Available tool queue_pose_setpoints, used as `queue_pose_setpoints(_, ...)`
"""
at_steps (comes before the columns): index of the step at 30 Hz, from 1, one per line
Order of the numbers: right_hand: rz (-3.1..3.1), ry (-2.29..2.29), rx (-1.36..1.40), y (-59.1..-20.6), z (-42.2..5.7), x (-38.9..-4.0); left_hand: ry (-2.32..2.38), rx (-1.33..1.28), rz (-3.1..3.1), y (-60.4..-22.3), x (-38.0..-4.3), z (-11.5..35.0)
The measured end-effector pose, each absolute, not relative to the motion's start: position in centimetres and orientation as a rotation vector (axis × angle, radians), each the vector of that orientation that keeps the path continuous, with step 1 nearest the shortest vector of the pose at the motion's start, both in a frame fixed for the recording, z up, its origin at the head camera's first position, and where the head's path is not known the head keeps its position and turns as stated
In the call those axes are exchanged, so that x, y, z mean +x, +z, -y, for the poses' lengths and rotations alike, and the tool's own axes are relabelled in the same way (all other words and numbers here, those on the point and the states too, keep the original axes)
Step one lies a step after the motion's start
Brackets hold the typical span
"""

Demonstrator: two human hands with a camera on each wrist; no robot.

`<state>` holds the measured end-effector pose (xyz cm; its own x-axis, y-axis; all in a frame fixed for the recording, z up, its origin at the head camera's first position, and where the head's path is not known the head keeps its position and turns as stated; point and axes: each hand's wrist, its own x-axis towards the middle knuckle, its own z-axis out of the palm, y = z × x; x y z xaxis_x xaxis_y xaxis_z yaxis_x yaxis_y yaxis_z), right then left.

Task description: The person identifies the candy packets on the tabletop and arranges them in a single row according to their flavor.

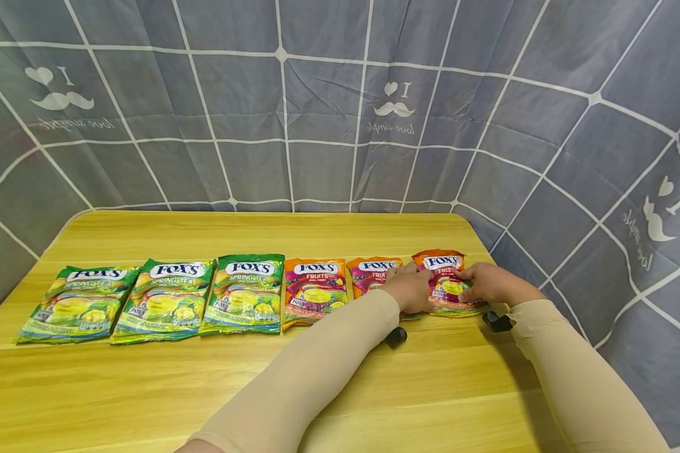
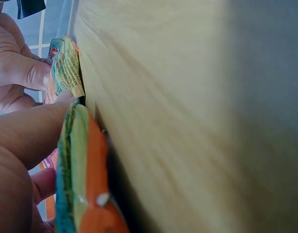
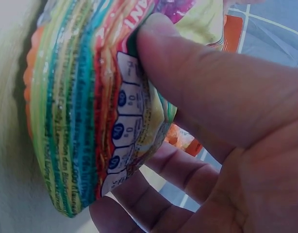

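Note:
Six... several candy bags lie in a row on the table. The rightmost orange FOX'S Fruits candy bag (image 1: 446, 284) is between both hands. My right hand (image 1: 495, 284) grips its right edge, thumb on the printed front and the other fingers curled behind, as the right wrist view shows of the bag (image 3: 86, 107). My left hand (image 1: 409, 290) holds the left edge of the same bag with thumb and forefinger. That hand also lies over the neighbouring orange Fruits bag (image 1: 368, 272), covering its lower right part. Its side shows close up in the left wrist view.
Another orange Fruits bag (image 1: 315, 289) lies to the left, followed by three green Spring Tea bags, the nearest of them (image 1: 243, 296) beside it. A grey checked cloth (image 1: 328, 100) hangs behind and to the sides of the wooden table (image 1: 147, 390).

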<state>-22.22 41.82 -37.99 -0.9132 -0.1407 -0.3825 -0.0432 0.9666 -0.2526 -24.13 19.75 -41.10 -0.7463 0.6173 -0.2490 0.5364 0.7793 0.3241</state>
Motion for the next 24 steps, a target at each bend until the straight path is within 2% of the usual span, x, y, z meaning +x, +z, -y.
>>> queue_pose_setpoints(15,-2.713,-0.276,-0.165,-37.6,-40.9,-23.4,0.427,0.884,-2.65,-41.0,-24.6,-19.1)
queue_pose_setpoints(24,-2.84,-0.078,-0.216,-36.1,-39.9,-23.1,0.327,1.165,-2.706,-38.9,-24.3,-17.4)
